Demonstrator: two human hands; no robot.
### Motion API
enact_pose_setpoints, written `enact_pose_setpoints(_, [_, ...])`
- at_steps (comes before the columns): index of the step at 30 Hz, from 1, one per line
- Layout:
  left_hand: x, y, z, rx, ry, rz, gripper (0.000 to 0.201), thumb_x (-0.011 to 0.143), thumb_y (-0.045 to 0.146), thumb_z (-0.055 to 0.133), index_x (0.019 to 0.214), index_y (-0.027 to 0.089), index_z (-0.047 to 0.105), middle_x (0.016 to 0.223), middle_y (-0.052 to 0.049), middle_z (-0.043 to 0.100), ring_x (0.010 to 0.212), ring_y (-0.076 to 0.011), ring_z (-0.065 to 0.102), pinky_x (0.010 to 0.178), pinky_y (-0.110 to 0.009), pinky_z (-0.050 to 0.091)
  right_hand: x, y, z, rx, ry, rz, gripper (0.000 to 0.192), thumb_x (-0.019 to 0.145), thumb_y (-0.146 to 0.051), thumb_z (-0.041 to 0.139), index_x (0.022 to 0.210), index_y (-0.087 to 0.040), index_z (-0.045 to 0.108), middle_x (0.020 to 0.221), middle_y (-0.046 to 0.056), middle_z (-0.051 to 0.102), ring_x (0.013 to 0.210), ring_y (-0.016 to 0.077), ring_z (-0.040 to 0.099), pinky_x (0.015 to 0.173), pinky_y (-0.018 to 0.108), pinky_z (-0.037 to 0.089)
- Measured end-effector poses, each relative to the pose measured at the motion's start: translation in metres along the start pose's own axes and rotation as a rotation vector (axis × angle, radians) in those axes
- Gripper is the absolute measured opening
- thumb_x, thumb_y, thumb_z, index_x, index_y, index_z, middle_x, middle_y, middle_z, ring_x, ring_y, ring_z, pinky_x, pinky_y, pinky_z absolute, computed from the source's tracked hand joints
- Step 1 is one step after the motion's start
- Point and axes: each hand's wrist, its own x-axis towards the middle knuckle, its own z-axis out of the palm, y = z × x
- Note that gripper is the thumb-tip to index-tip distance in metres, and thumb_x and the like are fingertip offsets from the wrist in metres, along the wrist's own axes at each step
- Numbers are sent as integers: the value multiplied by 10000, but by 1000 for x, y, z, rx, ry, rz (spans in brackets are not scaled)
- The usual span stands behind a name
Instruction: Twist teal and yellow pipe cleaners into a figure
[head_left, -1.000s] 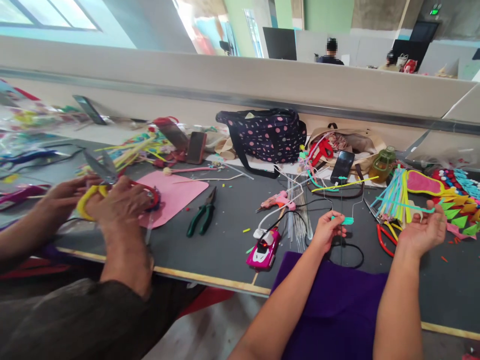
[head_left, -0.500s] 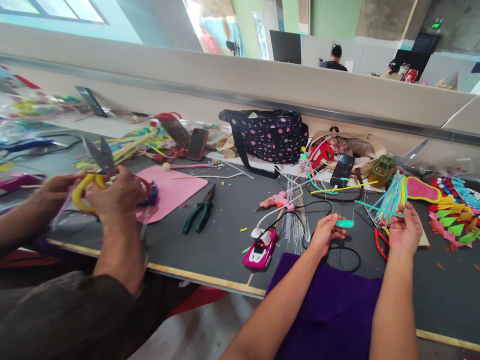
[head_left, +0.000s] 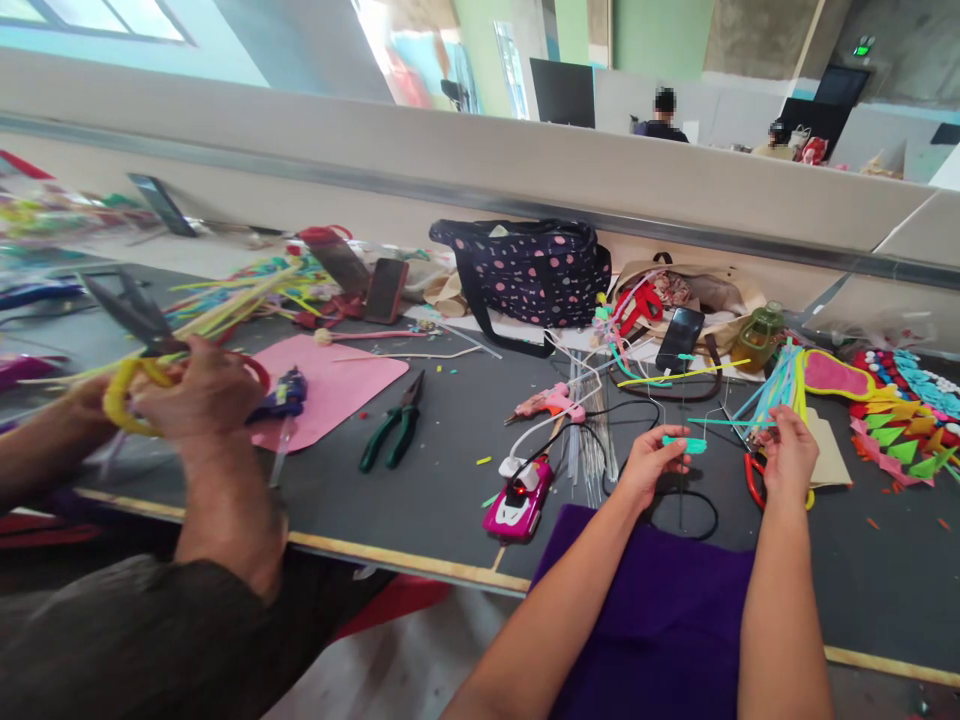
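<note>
One dark surface [head_left: 450,500] fills most of the lower view. Patterned bag [head_left: 532,275] at its back; green-handled pliers [head_left: 394,432] lying flat, well left of the person's hands. Right hand [head_left: 793,455], held above the surface: fingers narrow, pinching a turquoise strip [head_left: 739,423] by its right end. Left hand [head_left: 645,470], likewise raised: fingers narrow, holding a short teal piece [head_left: 694,446] by its left end. Strip is between the two hands, long axis near level and crosswise; free end points left, over the teal piece. Contact between the two: cannot tell. Teal piece is shorter, long axis also crosswise, pointing right. Judged step: strip being lined up with the teal piece. Next move, as judged, calls for a steady left pinch and careful placing of the strip's free end
</note>
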Motion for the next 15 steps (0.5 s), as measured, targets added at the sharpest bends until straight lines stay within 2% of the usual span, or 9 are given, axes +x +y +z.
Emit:
enact_pose_setpoints(5, [0,1,0,0,42,15,440,560,320,842,895,96,667,661,-32,651,537,-124,604,524,-255,522,2,8,-3,-217,12,-126,551,671,-508,697,1076,-141,627,776,-1,634,471,76,504,484,242,472])
enact_pose_setpoints(8, [-1,1,1,-6,63,30,415,556,303,838,869,90,667,644,-36,654,511,-127,602,509,-257,515,1,10,-6,-415,25,-260,562,740,-503,630,1165,-135,605,834,58,659,579,138,570,571,292,496])
enact_pose_setpoints(12, [0,1,0,-5,83,39,407,556,295,836,861,83,668,637,-44,661,504,-136,607,505,-260,513,-2,7,-7,-756,51,-408,490,812,-391,534,1211,-116,600,987,149,675,738,204,611,742,358,475])
enact_pose_setpoints(15, [0,1,-1,-12,87,54,407,554,293,840,862,91,669,657,-46,670,519,-134,612,523,-260,519,-1,2,-10,-856,121,-486,440,818,-353,510,1171,-119,631,1060,162,658,792,219,594,805,383,447])
